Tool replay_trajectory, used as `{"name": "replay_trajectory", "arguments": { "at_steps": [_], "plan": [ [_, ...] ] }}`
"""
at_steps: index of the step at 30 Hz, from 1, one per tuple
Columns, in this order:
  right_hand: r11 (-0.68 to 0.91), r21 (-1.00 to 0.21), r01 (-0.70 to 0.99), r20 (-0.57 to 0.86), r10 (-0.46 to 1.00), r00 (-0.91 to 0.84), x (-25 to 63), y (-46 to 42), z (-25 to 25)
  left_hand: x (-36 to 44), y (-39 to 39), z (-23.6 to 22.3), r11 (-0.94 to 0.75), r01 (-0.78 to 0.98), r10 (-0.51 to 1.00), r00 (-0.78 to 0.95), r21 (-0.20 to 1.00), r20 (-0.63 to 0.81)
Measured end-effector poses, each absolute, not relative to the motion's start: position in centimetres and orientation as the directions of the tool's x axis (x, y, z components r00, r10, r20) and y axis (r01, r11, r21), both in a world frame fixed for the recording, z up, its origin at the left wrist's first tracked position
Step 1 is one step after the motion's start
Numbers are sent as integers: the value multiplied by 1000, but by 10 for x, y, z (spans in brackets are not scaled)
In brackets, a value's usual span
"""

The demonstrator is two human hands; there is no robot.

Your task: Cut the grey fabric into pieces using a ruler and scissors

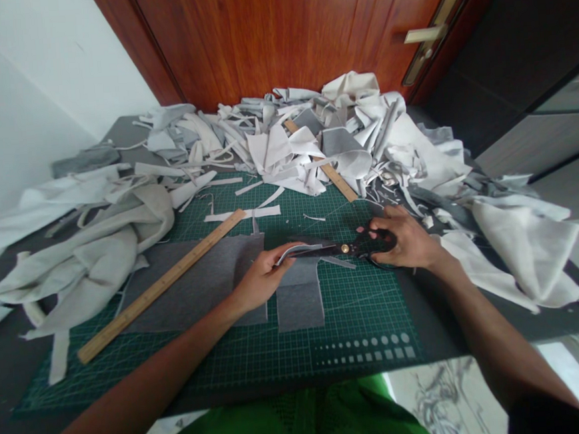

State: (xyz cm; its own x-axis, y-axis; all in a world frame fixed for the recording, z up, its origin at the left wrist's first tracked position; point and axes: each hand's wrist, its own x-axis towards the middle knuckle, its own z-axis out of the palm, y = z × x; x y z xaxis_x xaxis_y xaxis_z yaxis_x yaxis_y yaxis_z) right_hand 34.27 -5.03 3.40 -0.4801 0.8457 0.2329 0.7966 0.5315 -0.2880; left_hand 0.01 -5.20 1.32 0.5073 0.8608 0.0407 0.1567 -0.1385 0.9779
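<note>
Black scissors (346, 248) with a brass pivot lie across the middle of the view, and my right hand (405, 240) is closed round their handles. Their blades point left, at the top edge of a grey fabric piece (299, 300). That edge is pinched in my left hand (265, 276), and the fabric hangs down over the green cutting mat (361, 305). A thin grey strip (338, 262) trails below the blades. Left of my left hand, a larger grey fabric sheet (199, 277) lies flat, with a wooden ruler (162, 286) slanting across it.
Heaped white and grey scraps (284, 150) line the table's far side, with a second wooden ruler (337, 180) among them. Bundled beige cloth (87, 260) sits at left, white cloth (527, 245) at right. Behind the table stands a wooden door (265, 38).
</note>
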Motion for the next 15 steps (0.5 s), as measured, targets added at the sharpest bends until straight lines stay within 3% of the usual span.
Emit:
{"name": "replay_trajectory", "arguments": {
  "at_steps": [15],
  "plan": [
    [598, -267, 756, 280, 799, -532, 346, -49, 37, 0, -52, 12, -173, 199, 856, 515, 965, 48]
  ]
}}
